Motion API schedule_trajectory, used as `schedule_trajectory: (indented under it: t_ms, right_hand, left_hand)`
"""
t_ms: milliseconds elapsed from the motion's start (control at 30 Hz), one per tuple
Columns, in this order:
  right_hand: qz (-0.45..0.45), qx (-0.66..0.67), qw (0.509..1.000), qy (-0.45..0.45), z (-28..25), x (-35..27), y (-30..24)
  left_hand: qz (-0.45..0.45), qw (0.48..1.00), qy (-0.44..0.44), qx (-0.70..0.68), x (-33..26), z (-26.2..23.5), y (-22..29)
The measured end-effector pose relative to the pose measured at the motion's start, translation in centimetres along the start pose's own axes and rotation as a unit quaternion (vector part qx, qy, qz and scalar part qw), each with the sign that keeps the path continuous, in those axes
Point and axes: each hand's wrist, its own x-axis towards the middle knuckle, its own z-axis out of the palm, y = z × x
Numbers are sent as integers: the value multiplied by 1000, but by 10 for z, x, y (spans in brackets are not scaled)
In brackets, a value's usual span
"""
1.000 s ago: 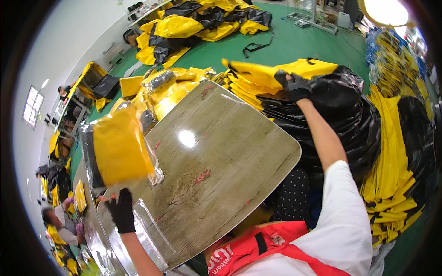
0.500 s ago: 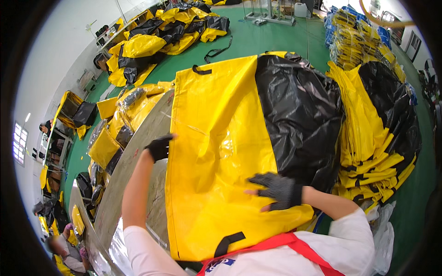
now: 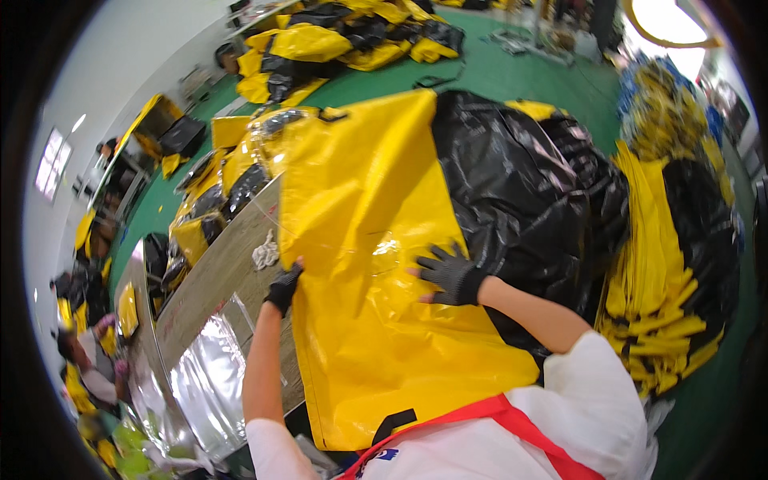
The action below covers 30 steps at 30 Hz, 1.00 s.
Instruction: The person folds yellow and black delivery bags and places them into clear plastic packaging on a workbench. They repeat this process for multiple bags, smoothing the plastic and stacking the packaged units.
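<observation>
A large yellow and black tarpaulin bag [image 3: 360, 336] with black strap loops lies spread before me, its yellow panel on the left and its crumpled black part on the right. My left hand [image 3: 284, 288], in a black fingerless glove, is closed on the bag's left edge. My right hand [image 3: 450, 276], gloved the same way, rests flat on the yellow panel near the black seam, fingers spread. Beside my left hand, a small bundle of white string [image 3: 266, 252] lies on the worn table [image 3: 216, 296].
Shiny clear plastic sheeting [image 3: 210, 384] covers the table's near left. Packed yellow bags [image 3: 240, 164] are heaped beyond it. A stack of folded yellow and black bags [image 3: 648, 256] stands at right. Another person [image 3: 92, 360] works at far left. More tarpaulin [image 3: 320, 44] is piled behind.
My right hand has slid away from my body and slightly left across the yellow panel, its fingers spreading. The view has shifted, and the white string now shows beside my left hand.
</observation>
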Motion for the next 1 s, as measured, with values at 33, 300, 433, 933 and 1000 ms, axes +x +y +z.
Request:
schedule_trajectory:
  t_ms: [33,300,433,933,1000]
  right_hand:
    - [29,-17,999,-14,18,-16,21]
    - [-38,-80,996,27,11,-42,40]
    - [-31,-58,977,201,-52,-19,49]
    - [321,258,885,219,-33,90,157]
    - [181,228,933,213,-40,98,139]
  left_hand:
    - [-25,999,3,25,2,12,19]
    - [154,969,-14,-192,52,32,8]
    - [234,931,246,135,-8,-79,-1]
    - [64,901,382,193,-92,-215,-215]
    - [28,882,404,242,-106,-228,-236]
